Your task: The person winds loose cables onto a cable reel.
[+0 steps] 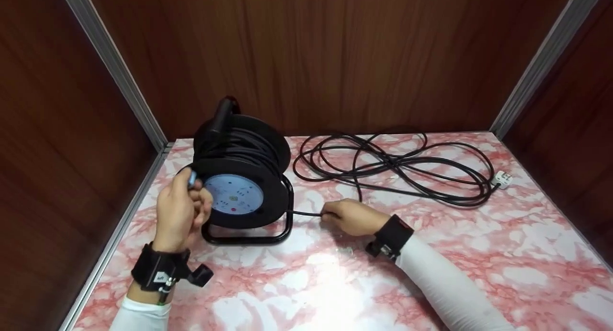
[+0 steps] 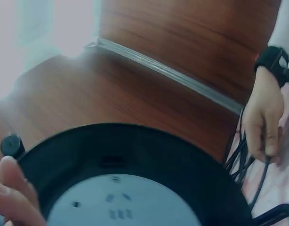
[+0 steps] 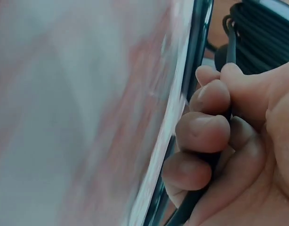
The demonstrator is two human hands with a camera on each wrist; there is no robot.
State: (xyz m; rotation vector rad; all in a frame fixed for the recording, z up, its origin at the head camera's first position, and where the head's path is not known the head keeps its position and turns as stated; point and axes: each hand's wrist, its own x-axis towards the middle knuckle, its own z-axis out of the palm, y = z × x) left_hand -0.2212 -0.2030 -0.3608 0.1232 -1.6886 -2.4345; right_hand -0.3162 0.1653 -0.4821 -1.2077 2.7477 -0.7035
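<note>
We look down on a black cable reel (image 1: pixel 239 168) standing left of centre on a marbled tabletop (image 1: pixel 287 288);
nearest us, the red-and-white surface opens between the sleeved forearms (image 1: pixel 445 273) at lower centre; at left, the left hand (image 1: pixel 177 213) pinches a blue knob (image 1: pixel 192 179) at the reel's rim, near the table's left edge; near centre, the right hand (image 1: pixel 357 218) grips the cable (image 1: pixel 305 213), which runs straight from the reel; we see a tubular stand (image 1: pixel 246 241), a pale-blue socket face (image 1: pixel 234 194) and, behind it, layered windings (image 1: pixel 239 146); loose loops (image 1: pixel 392 163) sprawl right of centre toward the back edge, ending in a white plug (image 1: pixel 502 179) near the right edge; beyond, a wood-grain panel (image 1: pixel 335 58) bounds the back.
</note>
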